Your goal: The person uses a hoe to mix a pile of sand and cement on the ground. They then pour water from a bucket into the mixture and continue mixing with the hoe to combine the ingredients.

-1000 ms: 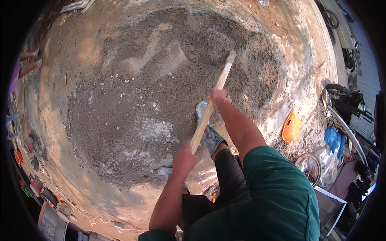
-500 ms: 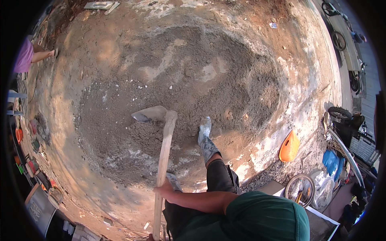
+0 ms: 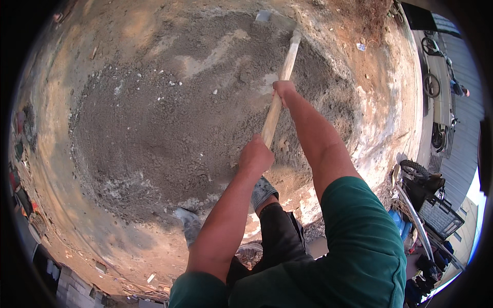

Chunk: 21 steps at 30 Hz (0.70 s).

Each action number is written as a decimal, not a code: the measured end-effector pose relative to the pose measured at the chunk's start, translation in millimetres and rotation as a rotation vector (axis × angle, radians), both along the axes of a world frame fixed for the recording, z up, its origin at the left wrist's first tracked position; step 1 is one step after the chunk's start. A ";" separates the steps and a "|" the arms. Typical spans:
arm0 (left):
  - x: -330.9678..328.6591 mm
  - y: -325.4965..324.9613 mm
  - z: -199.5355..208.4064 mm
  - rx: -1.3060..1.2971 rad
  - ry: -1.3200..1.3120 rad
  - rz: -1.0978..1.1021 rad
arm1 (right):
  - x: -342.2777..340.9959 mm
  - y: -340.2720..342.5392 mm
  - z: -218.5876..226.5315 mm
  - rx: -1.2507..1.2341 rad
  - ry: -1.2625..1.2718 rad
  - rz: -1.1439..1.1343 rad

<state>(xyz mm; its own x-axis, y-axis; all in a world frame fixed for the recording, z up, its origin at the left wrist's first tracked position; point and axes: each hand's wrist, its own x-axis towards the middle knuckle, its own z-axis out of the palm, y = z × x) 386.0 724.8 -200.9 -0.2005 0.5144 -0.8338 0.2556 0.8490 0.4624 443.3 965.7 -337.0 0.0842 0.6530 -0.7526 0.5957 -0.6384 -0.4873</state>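
Observation:
A hoe with a pale wooden handle (image 3: 276, 110) is in both my hands. My left hand (image 3: 257, 155) is wrapped round the near end of the handle, and my right hand (image 3: 284, 91) grips it farther up. At the far end, the metal hoe blade (image 3: 280, 21) is over the far edge of a broad grey bed of sandy mix (image 3: 154, 133); whether it touches the mix I cannot tell. My boots, one of them the grey boot (image 3: 190, 226), stand at the near edge of the mix, partly hidden by my arms.
Brown dirt ground (image 3: 61, 154) surrounds the mix. Bicycles and a motorbike with a knobbly tyre (image 3: 417, 168) stand along the right, by a grey crate (image 3: 440, 215) and a blue bag (image 3: 399, 222). Assorted clutter lines the left edge.
The hoe has swung away from me, its blade going from the middle of the mix to the far right. Both hands have moved forward with it, and my left hand has come fully into view.

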 end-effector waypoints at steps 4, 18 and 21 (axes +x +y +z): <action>-20.3 -134.1 1.6 -0.144 0.009 -0.034 | -7.1 -160.2 -25.2 -0.121 0.058 -0.227; 14.7 -590.5 222.8 -0.527 0.274 0.073 | -31.7 -591.7 197.8 -0.776 0.487 0.020; 1.9 -520.4 129.3 -0.328 0.314 0.149 | -64.6 -496.2 152.5 -0.673 0.602 -0.087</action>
